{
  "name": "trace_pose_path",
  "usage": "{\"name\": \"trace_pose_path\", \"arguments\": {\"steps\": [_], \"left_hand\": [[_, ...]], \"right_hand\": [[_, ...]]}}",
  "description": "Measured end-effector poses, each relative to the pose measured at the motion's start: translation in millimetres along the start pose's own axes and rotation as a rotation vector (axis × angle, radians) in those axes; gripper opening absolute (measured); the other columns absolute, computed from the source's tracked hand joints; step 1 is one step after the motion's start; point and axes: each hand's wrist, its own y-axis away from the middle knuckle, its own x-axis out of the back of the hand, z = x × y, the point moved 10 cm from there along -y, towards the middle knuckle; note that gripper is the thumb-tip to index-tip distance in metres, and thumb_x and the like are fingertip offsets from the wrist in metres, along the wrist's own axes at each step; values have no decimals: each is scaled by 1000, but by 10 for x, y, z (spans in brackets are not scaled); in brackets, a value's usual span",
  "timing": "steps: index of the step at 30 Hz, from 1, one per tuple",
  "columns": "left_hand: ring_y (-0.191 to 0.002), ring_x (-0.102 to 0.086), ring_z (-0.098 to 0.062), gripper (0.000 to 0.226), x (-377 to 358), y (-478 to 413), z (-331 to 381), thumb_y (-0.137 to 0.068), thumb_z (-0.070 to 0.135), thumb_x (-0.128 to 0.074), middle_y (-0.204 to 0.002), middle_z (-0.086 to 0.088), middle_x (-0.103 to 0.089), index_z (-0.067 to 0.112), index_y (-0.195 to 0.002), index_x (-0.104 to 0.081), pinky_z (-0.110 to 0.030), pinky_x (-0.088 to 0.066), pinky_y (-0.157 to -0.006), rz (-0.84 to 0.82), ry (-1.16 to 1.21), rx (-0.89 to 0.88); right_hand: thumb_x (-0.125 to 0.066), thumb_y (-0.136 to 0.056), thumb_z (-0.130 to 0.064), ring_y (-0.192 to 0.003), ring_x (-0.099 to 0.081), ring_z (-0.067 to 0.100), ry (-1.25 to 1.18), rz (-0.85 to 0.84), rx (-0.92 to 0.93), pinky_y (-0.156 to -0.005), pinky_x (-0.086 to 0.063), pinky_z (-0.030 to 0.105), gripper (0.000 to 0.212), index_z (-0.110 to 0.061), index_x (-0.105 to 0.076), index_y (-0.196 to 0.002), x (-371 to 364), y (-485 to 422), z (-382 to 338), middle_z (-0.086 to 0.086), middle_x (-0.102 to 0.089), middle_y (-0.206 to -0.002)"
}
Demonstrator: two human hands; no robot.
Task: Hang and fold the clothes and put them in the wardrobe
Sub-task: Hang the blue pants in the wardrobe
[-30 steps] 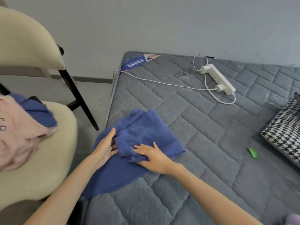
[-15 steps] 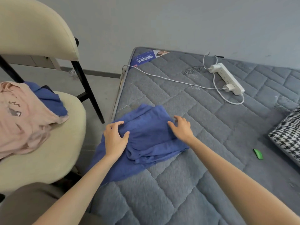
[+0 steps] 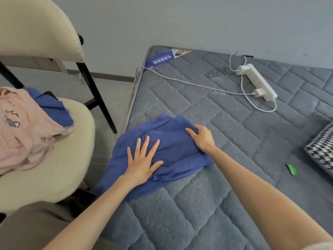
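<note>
A blue cloth (image 3: 173, 150) lies folded at the centre of the frame, on the left edge of a grey mattress (image 3: 180, 213). The left hand (image 3: 142, 163) presses it flat, fingers straight and spread. The right hand (image 3: 201, 138) grasps its right edge with curled fingers. At left, a chair (image 3: 54, 168) holds more clothes (image 3: 23, 127).

Blue garment (image 3: 173, 141), grey quilted mattress (image 3: 234, 141), houndstooth black-and-white cushion (image 3: 322, 150)
</note>
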Motion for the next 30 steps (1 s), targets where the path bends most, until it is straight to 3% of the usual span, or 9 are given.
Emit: {"name": "trace_pose_path", "arguments": {"steps": [2,6,10,17,22,26,30], "left_hand": [[-136,37,-21,69,4,-67,120,-95,59,-23,-148,8,38,42,-136,29,-54,18,-109,-12,10,-16],[-137,36,-23,66,0,-248,445,-96,58,-23,-150,5,36,43,-141,23,-54,18,-109,-26,-4,-60],[-138,34,-25,63,-32,-481,903,-96,57,-20,-151,3,35,43,-141,23,-55,17,-109,-46,-28,-123],[-142,24,-25,60,-257,-694,1706,-99,52,-22,-155,6,25,40,-146,13,-59,14,-109,-196,-85,-274],[-146,5,-18,54,-175,-707,1820,-101,41,-30,-159,10,-1,36,-150,-8,-57,10,-113,-151,3,-320],[-146,-7,-15,48,2,-686,1611,-101,30,-36,-156,6,-23,27,-148,-24,-43,-2,-119,-96,218,-310],[-143,-21,-14,40,256,-615,1188,-99,17,-43,-148,2,-40,19,-139,-44,-27,-21,-114,23,424,-227]], "right_hand": [[-56,-93,-39,-58,-46,16,-72,39,-7,-57,-37,33,40,-10,-46,-67,146,-9,59,3,-52,-62],[-57,-93,-38,-58,-49,12,-88,121,-25,-56,-40,31,37,-6,-57,-73,534,-21,241,1,-58,-64],[-57,-92,-37,-54,-46,9,-56,251,-81,-50,-35,29,36,-17,-49,-63,1156,-36,524,-5,-52,-57],[-53,-93,-40,-75,-56,26,-11,441,-247,-62,-39,33,33,-10,-58,-81,2100,128,1029,2,-60,-73],[-53,-92,-42,-80,-58,28,-4,401,-244,-65,-43,35,35,-9,-58,-82,2124,143,1023,7,-64,-79],[-48,-95,-41,-82,-57,30,61,377,-151,-64,-38,34,33,-22,-47,-68,2063,147,672,4,-59,-77],[-38,-101,-34,-95,-56,38,230,233,43,-72,-39,38,33,-10,-56,-89,1719,170,103,17,-65,-98]]}}
